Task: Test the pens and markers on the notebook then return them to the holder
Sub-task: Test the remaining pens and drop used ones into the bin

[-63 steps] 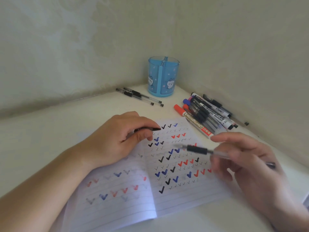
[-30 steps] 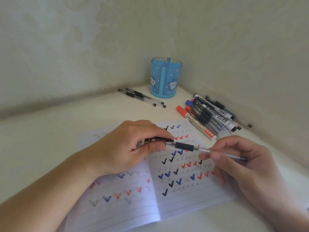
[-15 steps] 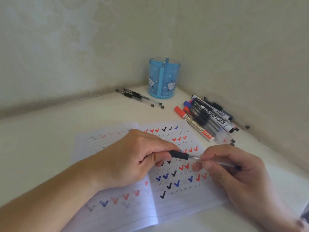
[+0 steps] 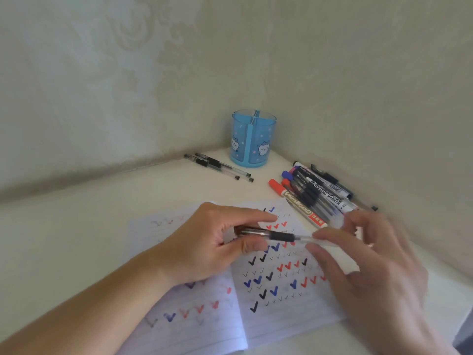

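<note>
An open lined notebook (image 4: 281,316), covered in black, blue and red tick marks, lies on the pale table. Above it my left hand (image 4: 212,247) pinches the capped end of a clear gel pen with a black grip (image 4: 280,237), held level. My right hand (image 4: 371,272) is blurred by motion. Its fingers are spread, and its fingertips are at the pen's rear barrel. The blue translucent holder (image 4: 253,139) stands in the corner with nothing sticking out of it.
Several markers and pens (image 4: 320,193) lie heaped by the right wall, a red-capped whiteboard marker (image 4: 297,201) nearest the notebook. Two black gel pens (image 4: 217,165) lie left of the holder. Walls close off the back and the right side.
The pen's tip went into the cap held by my left hand. My right hand has since loosened from its pinch on the barrel, and its fingers have spread.
</note>
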Tool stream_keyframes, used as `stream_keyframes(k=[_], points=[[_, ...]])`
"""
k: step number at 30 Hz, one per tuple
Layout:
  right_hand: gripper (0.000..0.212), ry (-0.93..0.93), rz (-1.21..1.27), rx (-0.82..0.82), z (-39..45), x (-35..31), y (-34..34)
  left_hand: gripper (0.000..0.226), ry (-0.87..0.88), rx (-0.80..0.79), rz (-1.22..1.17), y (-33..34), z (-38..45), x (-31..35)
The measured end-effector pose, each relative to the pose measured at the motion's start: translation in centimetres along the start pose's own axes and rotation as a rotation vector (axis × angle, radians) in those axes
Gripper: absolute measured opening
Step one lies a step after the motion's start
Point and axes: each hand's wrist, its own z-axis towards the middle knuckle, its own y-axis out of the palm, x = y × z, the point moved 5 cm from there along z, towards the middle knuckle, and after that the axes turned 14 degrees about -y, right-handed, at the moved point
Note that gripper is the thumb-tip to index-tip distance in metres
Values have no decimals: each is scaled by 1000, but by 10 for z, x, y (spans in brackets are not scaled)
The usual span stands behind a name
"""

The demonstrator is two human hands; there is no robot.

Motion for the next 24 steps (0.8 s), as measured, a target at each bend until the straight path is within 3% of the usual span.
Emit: stream_keyframes(k=[3,8,12,16,19,24], points=[[23,120,-126,-42,20,30,-6,48,-1,127,130,-18,4,-8],[22,427,-188,-368,57,99,26,30,-112,341,190,-44,11,-31],[27,370,-330,-582,75,116,54,34,-190,323,256,-45,14,-44],[29,296,-395,-563,89,104,62,19,-253,312,338,-45,17,-54],[27,189,-295,-527,109,75,74,21,-298,296,400,-44,20,-61],[28,-60,-104,-599,137,8,125,21,-324,310,441,-48,19,-65]])
